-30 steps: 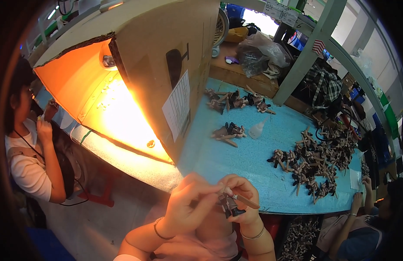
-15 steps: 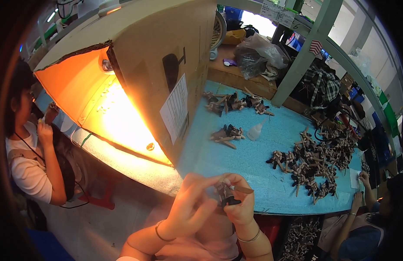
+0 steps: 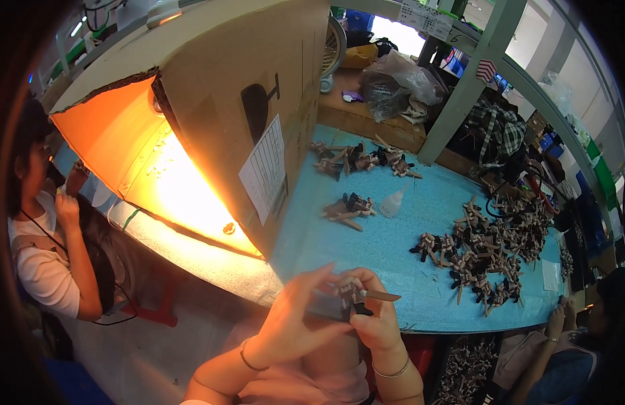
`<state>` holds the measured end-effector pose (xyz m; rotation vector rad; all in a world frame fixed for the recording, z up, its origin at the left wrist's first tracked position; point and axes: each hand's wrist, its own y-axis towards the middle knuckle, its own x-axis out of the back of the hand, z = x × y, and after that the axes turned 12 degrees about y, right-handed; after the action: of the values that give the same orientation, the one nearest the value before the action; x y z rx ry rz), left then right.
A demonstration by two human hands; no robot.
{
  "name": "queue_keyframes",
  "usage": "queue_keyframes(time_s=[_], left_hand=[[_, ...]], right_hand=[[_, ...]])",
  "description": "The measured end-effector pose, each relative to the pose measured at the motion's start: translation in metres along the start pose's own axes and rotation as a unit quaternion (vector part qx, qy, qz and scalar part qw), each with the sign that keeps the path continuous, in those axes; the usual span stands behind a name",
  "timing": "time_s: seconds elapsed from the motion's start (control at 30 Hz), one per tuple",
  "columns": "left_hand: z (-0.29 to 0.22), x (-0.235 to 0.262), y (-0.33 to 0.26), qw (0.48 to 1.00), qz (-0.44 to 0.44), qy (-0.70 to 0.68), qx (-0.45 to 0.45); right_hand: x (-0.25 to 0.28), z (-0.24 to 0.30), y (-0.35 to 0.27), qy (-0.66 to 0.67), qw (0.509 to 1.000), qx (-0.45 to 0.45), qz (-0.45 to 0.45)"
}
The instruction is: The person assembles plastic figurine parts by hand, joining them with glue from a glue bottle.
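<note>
Just past the table's near edge, my right hand (image 3: 378, 322) is closed around a small painted figurine (image 3: 351, 291). Dark and light parts show on the figurine, and a flat brown blade-like piece (image 3: 383, 295) juts out from it to the right. My left hand (image 3: 293, 317) curves around the figurine's left side, its thumb and fingers apart. Whether the left fingertips touch the figurine, I cannot tell. Loose on the blue table (image 3: 326, 253) lie two small groups of similar figurines (image 3: 370, 160), and a large pile (image 3: 491, 250) of them spreads to the right.
A large cardboard box (image 3: 218, 81) with a bright lamp glow inside stands at left. A white squeeze bottle (image 3: 392, 202) lies on the table. Co-workers sit at left (image 3: 49, 270) and lower right (image 3: 549, 364). A tray of small parts (image 3: 464, 371) is below the table edge.
My left fingers have drawn away from the figurine's top and spread apart. The figurine stays in my right hand. The right-hand co-worker's hands have come together lower, near the table edge.
</note>
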<state>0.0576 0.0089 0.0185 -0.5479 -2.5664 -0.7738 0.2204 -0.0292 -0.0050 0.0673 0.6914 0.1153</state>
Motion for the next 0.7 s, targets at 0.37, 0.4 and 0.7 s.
queue_keyframes(time_s=[0.37,0.4,0.7], left_hand=[[0.01,0.0,0.01,0.999,0.042,-0.031,0.013],[0.01,-0.002,0.013,0.998,0.057,0.029,-0.005],[0.013,-0.054,0.031,0.983,0.121,0.042,-0.132]], right_hand=[[0.016,0.031,-0.008,-0.182,0.983,0.002,0.008],[0.021,0.037,-0.009,-0.308,0.95,0.055,0.007],[0.051,0.074,-0.022,-0.594,0.8,0.067,0.056]])
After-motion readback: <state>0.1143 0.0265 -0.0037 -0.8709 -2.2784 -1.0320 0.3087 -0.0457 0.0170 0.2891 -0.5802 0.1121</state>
